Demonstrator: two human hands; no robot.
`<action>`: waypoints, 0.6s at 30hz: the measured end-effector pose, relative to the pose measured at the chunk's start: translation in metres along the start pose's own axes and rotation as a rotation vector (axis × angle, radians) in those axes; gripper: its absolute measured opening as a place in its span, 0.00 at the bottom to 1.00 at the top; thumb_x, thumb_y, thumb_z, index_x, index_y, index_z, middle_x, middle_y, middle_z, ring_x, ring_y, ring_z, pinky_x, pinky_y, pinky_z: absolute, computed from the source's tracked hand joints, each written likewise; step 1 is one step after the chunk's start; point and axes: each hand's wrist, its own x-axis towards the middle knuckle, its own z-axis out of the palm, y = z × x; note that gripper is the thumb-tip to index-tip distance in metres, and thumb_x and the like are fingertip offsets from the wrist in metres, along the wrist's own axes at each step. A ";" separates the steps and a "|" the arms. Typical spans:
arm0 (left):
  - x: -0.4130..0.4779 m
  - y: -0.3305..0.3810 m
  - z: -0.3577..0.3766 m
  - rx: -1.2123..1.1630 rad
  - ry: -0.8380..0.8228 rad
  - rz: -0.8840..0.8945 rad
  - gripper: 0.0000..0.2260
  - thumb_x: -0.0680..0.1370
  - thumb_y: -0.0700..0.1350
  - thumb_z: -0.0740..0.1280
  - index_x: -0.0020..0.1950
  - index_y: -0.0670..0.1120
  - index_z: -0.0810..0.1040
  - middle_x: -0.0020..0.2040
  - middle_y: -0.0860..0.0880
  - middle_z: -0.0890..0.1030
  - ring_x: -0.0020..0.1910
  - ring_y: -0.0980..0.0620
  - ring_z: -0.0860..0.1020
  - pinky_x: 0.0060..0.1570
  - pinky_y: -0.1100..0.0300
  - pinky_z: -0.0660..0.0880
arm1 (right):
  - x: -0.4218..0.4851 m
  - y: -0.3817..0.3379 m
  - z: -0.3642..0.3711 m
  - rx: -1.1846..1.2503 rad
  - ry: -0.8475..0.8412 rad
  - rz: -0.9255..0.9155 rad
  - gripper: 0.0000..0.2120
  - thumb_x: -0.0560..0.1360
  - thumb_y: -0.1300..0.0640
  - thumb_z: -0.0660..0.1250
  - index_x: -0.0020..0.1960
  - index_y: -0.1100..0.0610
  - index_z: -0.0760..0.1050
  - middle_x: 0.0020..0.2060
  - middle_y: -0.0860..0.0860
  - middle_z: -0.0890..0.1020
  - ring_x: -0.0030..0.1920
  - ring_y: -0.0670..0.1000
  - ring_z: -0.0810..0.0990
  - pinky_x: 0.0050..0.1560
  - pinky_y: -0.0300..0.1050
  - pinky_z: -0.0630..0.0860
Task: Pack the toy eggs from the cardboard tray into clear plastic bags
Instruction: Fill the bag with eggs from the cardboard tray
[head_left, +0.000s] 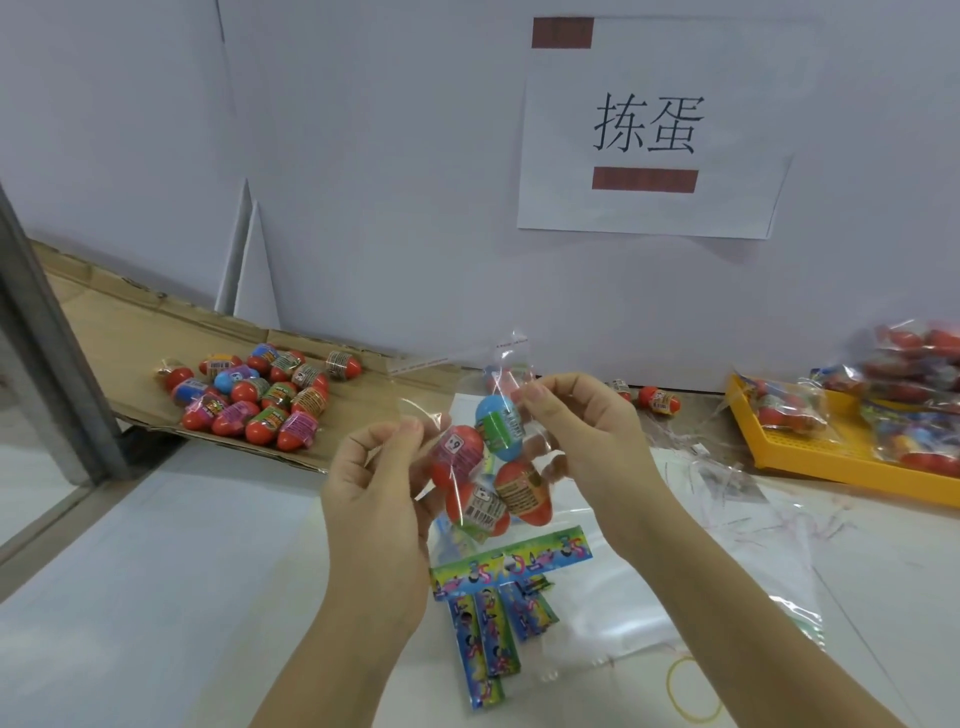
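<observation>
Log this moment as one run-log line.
phase: bagging | left hand, right hand: pinch clear plastic bag | inside: toy eggs | cardboard tray: loose eggs waiting

Left hand (374, 499) and right hand (582, 441) are bare, nails short and plain; both forearms, from six o'clock, bare too
</observation>
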 end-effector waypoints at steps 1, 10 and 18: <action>0.000 0.002 0.000 -0.001 0.002 0.002 0.02 0.77 0.40 0.67 0.47 0.45 0.76 0.38 0.49 0.85 0.31 0.57 0.81 0.25 0.66 0.75 | 0.000 0.000 0.000 -0.020 -0.012 -0.009 0.05 0.78 0.57 0.65 0.45 0.57 0.76 0.32 0.43 0.82 0.27 0.42 0.78 0.25 0.38 0.73; 0.003 -0.002 -0.006 0.154 0.043 0.148 0.05 0.72 0.45 0.69 0.44 0.47 0.83 0.40 0.49 0.86 0.35 0.53 0.83 0.31 0.62 0.79 | 0.000 -0.001 0.000 -0.040 -0.040 0.000 0.05 0.77 0.55 0.66 0.45 0.57 0.76 0.32 0.44 0.83 0.28 0.43 0.78 0.26 0.39 0.75; -0.001 -0.007 -0.006 0.288 -0.041 0.239 0.09 0.72 0.45 0.70 0.51 0.52 0.83 0.43 0.54 0.86 0.43 0.56 0.84 0.35 0.66 0.79 | -0.004 -0.009 -0.007 -0.608 0.192 -0.585 0.10 0.71 0.61 0.74 0.45 0.49 0.77 0.42 0.41 0.79 0.41 0.37 0.76 0.43 0.30 0.72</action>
